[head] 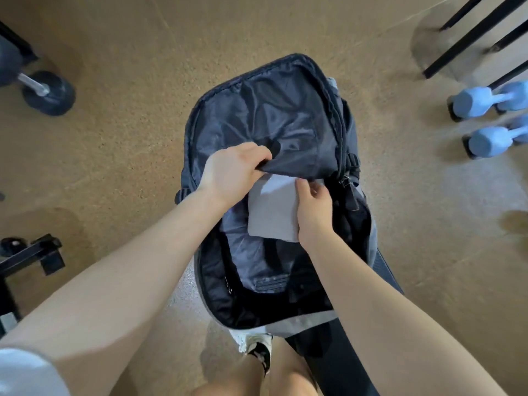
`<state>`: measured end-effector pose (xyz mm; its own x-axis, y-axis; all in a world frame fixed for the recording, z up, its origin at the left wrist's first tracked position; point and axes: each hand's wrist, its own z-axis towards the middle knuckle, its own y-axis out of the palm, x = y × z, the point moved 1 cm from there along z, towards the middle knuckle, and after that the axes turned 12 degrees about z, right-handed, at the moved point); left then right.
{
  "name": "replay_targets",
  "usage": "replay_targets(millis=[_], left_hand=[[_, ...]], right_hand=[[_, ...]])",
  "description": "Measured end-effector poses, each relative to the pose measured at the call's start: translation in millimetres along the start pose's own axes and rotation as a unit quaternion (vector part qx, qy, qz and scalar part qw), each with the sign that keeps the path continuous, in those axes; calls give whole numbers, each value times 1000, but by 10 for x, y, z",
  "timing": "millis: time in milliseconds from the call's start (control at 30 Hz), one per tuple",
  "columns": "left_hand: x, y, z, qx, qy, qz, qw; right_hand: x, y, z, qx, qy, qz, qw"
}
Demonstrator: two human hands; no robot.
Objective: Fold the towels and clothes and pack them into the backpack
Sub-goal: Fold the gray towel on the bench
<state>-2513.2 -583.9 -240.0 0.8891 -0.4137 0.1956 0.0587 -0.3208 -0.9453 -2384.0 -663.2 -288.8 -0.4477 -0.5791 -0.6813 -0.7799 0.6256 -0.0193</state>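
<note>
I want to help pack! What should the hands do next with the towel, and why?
Probably push the folded grey towel deeper into the backpack: the left hand holds the lining flap up, and the right hand grips the towel, still half out.

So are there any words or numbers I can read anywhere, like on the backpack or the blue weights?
No text can be read anywhere in this picture.
Backpack: the small tag inside the lining is too blurred to read.
Blue dumbbells: no numbers show on them.
Shoe: it has a black mark, but no letters can be made out.
Folded grey towel: plain, no label shows.
</note>
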Motion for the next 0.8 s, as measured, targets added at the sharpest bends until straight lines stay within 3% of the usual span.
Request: replay_targets(millis=[67, 133, 167, 267, 333, 500, 600, 733, 800], left_hand=[[32, 108, -54, -35, -2, -3, 999], [51, 191, -121, -57, -15, -2, 998], [61, 218, -147, -57, -21, -3, 998], [77, 260, -184, -49, -35, 2, 998], [72, 267, -197, -20, -41, -6, 999], [56, 95, -196, 146, -45, -57, 987], [96, 50, -184, 123, -53, -47, 990], [76, 275, -280, 72, -23, -58, 995], [54, 440, -308, 6, -28, -46, 999]], right_hand=[[168, -197, -147, 13, -68, -25, 997], [396, -458, -349, -44, -155, -153, 975], [496, -568, -426, -83, -210, -249, 942], [748, -694, -393, -148, -407, -466, 772], [813, -619, -278, -162, -453, -507, 715], [815, -401, 83, -166, -478, -535, 676], [650, -269, 234, -151, -488, -551, 660], [482, -319, 198, -175, -457, -544, 682], [485, -494, 26, -195, -450, -537, 686]])
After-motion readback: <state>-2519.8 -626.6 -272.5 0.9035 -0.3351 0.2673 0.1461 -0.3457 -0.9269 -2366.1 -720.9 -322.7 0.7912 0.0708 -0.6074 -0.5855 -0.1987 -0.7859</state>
